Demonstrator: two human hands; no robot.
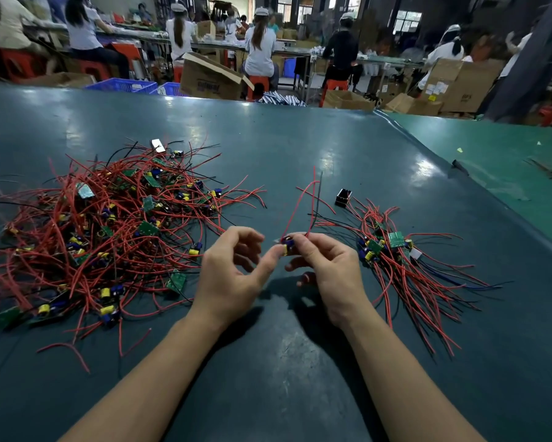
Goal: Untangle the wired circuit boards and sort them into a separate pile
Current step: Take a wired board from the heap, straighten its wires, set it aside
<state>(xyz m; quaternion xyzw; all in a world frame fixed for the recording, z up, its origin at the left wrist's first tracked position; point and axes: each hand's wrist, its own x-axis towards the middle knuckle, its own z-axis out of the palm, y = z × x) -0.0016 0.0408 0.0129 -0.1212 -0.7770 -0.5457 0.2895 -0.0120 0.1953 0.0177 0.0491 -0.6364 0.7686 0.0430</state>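
A big tangled heap of small green circuit boards [108, 231] with red and black wires lies on the left of the dark green table [300, 362]. A smaller, straighter pile of boards [386, 250] lies on the right, wires fanning toward me. Between the two, my right hand [328, 266] pinches one small circuit board [288, 244] with yellow and blue parts; its red and black wires [309, 202] stand up and away from me. The thumb tip of my left hand [233, 269] touches that board, and its other fingers are loosely curled and apart from it.
A small black box part [343, 198] sits behind the right pile. A lighter green mat [491, 161] adjoins the table at the right, with a raised seam. Loose red wires [67, 349] lie near my left forearm. People sit at benches among cardboard boxes far behind.
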